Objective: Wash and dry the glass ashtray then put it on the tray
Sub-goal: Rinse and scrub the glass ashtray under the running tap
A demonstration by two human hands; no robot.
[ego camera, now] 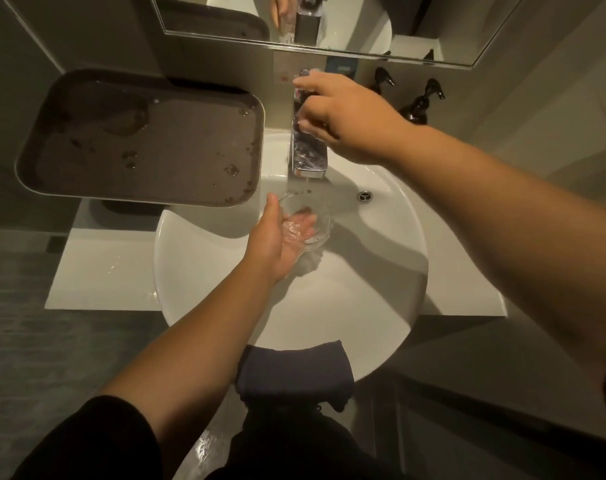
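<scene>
- At the bottom of the frame, the person's dark sleeve (97, 441) covers the left upper arm, and both bare forearms reach up into the picture.
- A dark folded cloth (294, 370) hangs over the near rim of the white basin (370, 306), at lower centre.
- The basin sits on a white desk (97, 271) that spreads to either side of it.
- In the middle of the frame, the left hand (280, 237) lies palm up over the basin, its fingers curled under the glass ashtray (306, 221) and its thumb laid along the ashtray's left rim.
- The ashtray is clear, rests in that palm, and sits directly beneath the spout, with water running into it and splashing over the fingers.
- A round metal overflow (364, 196) shows on the basin wall to the right of the ashtray.
- The chrome tap (308, 150) stands above the ashtray at upper centre, and a thin stream falls from its spout.
- The right hand (343, 116) is on top of the tap, fingers bent over the lever and gripping it.
- The dark brown tray (142, 140) lies in the upper left, wet with droplets and small puddles, its right corner overhanging the basin's edge.
- Two dark pump bottles (419, 103) stand at the upper right, just behind the right wrist.
- A mirror (329, 26) runs along the top edge, reflecting the tap and part of a hand.
</scene>
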